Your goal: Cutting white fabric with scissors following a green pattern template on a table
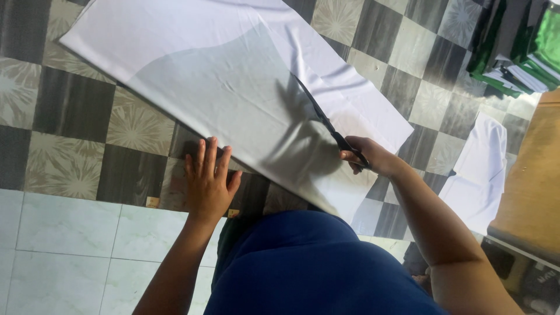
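Your left hand [209,178] lies flat, fingers spread, on the checkered floor [70,108] touching the near edge of the white fabric [221,76], while your right hand [370,156] grips black scissors [328,123], blades lying in the cloth spread beyond.

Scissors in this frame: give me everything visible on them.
The scissors are dark, with long slim blades that look like metal, lying slantwise on the white fabric spread over the checkered floor. The tips point up and left, away from the person. The right hand closes around the handles, hiding them. Whether the blades are parted is unclear.
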